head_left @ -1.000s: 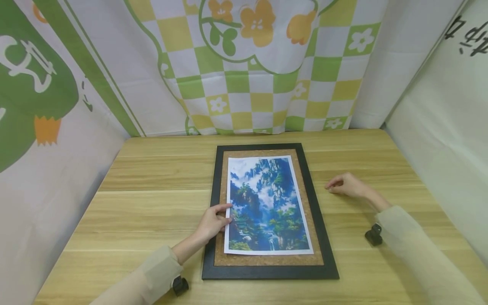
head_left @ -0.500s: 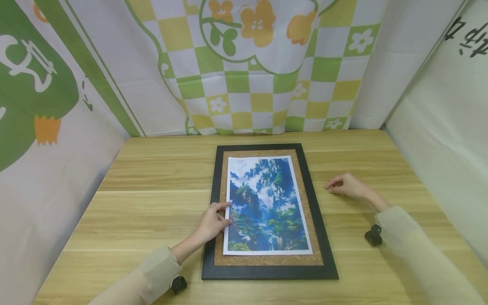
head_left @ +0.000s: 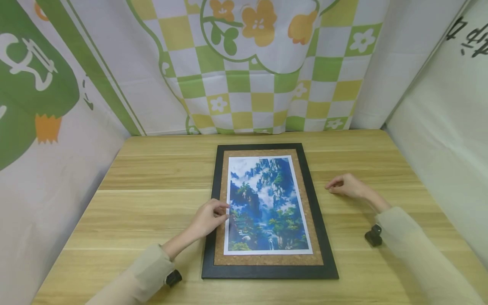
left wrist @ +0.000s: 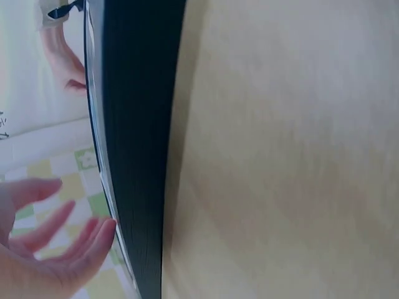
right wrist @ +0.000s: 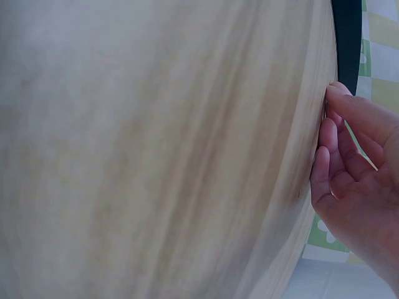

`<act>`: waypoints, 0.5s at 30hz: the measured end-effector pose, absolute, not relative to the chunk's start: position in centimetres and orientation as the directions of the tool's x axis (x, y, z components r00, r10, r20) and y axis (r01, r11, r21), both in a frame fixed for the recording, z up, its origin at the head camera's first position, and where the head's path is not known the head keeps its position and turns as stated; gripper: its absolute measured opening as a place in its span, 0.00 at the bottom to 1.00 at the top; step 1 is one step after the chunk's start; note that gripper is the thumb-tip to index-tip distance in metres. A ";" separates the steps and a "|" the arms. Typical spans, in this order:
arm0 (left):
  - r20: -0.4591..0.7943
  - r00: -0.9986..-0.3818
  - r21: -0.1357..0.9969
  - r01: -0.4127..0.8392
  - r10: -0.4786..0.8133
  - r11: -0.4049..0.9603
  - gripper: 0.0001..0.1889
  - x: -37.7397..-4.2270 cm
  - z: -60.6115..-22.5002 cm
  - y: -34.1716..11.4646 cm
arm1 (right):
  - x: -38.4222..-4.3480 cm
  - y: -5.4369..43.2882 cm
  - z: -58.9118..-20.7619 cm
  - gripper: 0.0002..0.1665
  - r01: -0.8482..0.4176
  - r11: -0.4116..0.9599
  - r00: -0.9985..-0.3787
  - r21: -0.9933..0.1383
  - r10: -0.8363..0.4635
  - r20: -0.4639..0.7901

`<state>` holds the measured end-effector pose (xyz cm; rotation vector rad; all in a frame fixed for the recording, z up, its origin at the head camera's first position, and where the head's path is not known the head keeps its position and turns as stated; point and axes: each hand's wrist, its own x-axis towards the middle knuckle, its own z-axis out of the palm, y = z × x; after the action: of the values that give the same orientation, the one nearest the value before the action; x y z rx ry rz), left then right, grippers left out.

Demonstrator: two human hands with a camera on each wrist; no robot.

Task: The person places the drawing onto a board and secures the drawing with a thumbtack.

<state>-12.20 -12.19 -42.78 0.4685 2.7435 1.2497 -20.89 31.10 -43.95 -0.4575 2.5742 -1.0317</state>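
A printed landscape picture with blue mountains and green trees lies on a cork board that has a black frame. At the print's left edge is my left hand, its fingertips close over the white margin. The left wrist view shows this hand with thumb and fingers apart, holding nothing. To the right of the frame my right hand rests on the table, loosely curled. In the right wrist view the right hand has thumb and index tip close together, with nothing visible between them.
The board lies flat on a wood-grain table. Behind the table hangs a green and yellow checked cloth. Pale printed sheets close off both sides. Each wrist carries a small black camera.
My left hand has let go of the print's edge, drawing back a little to the left. The print has straightened slightly on the cork. My right hand stays where it was.
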 end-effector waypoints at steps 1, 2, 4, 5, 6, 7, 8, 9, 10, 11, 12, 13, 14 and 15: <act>0.052 -0.937 0.731 0.272 0.346 0.626 0.11 -12.3 -42.7 -12.3 | -20.9 31.1 -44.0 0.11 -0.173 0.686 -0.894 -0.706 -0.410 -0.180; 0.066 -0.923 0.709 0.311 0.380 0.633 0.11 -12.4 -42.7 -12.4 | -20.9 31.1 -44.0 0.11 -0.177 0.687 -0.894 -0.704 -0.411 -0.177; 0.100 -0.888 0.645 0.401 0.448 0.651 0.12 -12.7 -42.8 -12.5 | -20.9 31.1 -44.0 0.11 -0.184 0.689 -0.894 -0.701 -0.414 -0.172; 0.116 -0.869 0.605 0.446 0.481 0.660 0.13 -12.8 -42.8 -12.6 | -20.9 31.1 -44.0 0.10 -0.187 0.689 -0.894 -0.700 -0.415 -0.170; 0.130 -0.848 0.562 0.490 0.514 0.667 0.14 -13.0 -42.9 -12.8 | -20.9 31.1 -44.0 0.10 -0.188 0.689 -0.894 -0.700 -0.416 -0.169; 0.141 -0.826 0.521 0.531 0.546 0.669 0.16 -13.2 -43.0 -12.9 | -20.9 31.1 -44.0 0.10 -0.189 0.688 -0.894 -0.700 -0.416 -0.168; 0.149 -0.804 0.473 0.569 0.575 0.673 0.18 -13.3 -43.1 -13.0 | -20.9 31.1 -44.0 0.10 -0.190 0.689 -0.894 -0.700 -0.417 -0.167; 0.155 -0.782 0.422 0.604 0.603 0.675 0.21 -13.5 -43.3 -13.1 | -20.9 31.1 -44.0 0.10 -0.191 0.689 -0.893 -0.699 -0.417 -0.167; 0.156 -0.762 0.376 0.634 0.628 0.676 0.24 -13.7 -43.3 -13.2 | -21.0 31.1 -44.1 0.10 -0.192 0.689 -0.893 -0.699 -0.418 -0.167; 0.152 -0.743 0.341 0.658 0.652 0.671 0.27 -13.8 -43.4 -13.3 | -21.0 31.2 -44.1 0.10 -0.191 0.689 -0.894 -0.699 -0.417 -0.167; 0.147 -0.725 0.313 0.680 0.673 0.663 0.30 -14.0 -43.5 -13.3 | -21.0 31.2 -44.1 0.10 -0.191 0.688 -0.893 -0.700 -0.417 -0.166; 0.140 -0.708 0.291 0.698 0.692 0.654 0.32 -14.1 -43.6 -13.4 | -21.0 31.2 -44.1 0.10 -0.190 0.688 -0.894 -0.700 -0.416 -0.167; 0.129 -0.694 0.272 0.712 0.708 0.648 0.34 -14.3 -43.8 -13.5 | -21.0 31.2 -44.1 0.10 -0.191 0.688 -0.893 -0.700 -0.417 -0.166; 0.116 -0.684 0.258 0.721 0.720 0.643 0.36 -14.4 -43.9 -13.6 | -21.0 31.2 -44.1 0.10 -0.190 0.687 -0.894 -0.702 -0.417 -0.166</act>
<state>-14.41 -13.58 -43.87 1.2499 2.8501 0.4490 -20.98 31.21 -44.12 -0.4796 2.5868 -1.0255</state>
